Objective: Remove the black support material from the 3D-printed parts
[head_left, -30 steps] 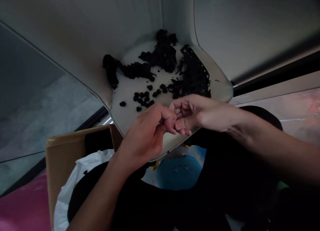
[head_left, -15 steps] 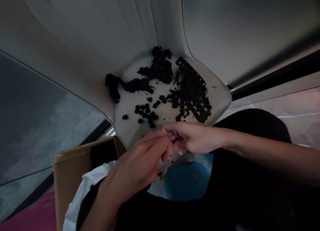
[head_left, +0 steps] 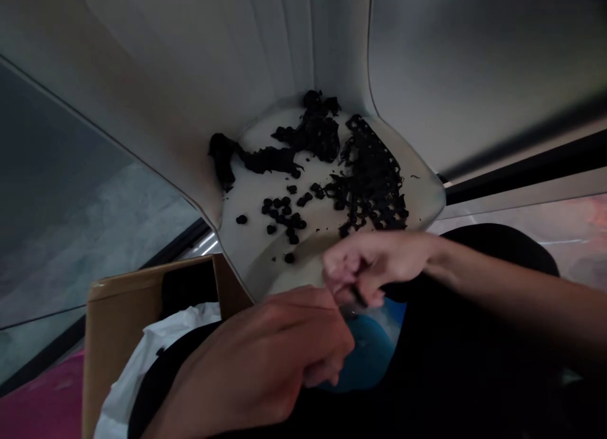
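A pale curved chair shell (head_left: 251,243) holds scattered black material. On it lie a torn black lattice sheet (head_left: 372,179), a ragged black strip (head_left: 260,160) and several small black pellets (head_left: 279,214). My right hand (head_left: 360,268) is just past the shell's lower edge, its fingers pinched on a small dark strip (head_left: 359,294). My left hand (head_left: 265,357) lies below it, fingers curled and closed. Whatever that hand may hold is hidden. Neither hand touches the black pieces on the shell.
An open cardboard box (head_left: 114,338) lined with a white plastic bag (head_left: 147,357) stands at lower left. A blue basin (head_left: 367,353) sits under my hands. Dark fabric (head_left: 493,243) fills the lower right, and a pink surface (head_left: 47,395) shows at the bottom left corner.
Both hands have moved lower and farther from the shell, and they are now slightly apart. The black pieces on the shell look unmoved, with only the view shifting a little.
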The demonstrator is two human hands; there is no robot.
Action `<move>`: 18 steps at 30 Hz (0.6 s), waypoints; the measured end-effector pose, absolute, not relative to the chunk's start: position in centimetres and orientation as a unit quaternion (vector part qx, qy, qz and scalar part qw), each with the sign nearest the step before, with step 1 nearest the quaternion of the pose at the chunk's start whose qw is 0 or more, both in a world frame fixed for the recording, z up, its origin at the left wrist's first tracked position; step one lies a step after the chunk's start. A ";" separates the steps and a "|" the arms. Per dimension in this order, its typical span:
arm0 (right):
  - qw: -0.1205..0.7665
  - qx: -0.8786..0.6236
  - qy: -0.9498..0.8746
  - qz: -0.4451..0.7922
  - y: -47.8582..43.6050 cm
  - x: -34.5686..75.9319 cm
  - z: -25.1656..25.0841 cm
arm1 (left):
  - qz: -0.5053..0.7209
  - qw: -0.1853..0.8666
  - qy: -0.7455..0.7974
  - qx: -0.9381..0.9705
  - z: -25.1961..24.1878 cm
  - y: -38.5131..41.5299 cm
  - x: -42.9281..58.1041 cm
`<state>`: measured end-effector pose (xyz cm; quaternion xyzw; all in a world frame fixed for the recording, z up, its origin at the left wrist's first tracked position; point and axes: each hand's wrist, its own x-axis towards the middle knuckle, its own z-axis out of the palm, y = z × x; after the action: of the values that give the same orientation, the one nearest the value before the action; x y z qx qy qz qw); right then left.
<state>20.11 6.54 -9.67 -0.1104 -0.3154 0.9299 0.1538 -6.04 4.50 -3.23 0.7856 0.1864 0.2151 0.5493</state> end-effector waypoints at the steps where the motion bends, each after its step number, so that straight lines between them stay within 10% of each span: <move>1: 0.171 -0.139 -0.312 0.924 6.9 20.7 -9.5 | 0.232 0.569 0.186 0.767 -3.1 4.6 -6.3; 18: 0.216 -0.250 -0.542 0.773 8.5 22.1 -4.6 | 0.473 0.445 0.356 0.672 -9.1 14.6 3.2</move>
<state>22.09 8.46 -4.63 -0.2502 -0.5419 0.7728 0.2159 3.17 14.56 -9.11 0.6718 0.3563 0.4730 0.4450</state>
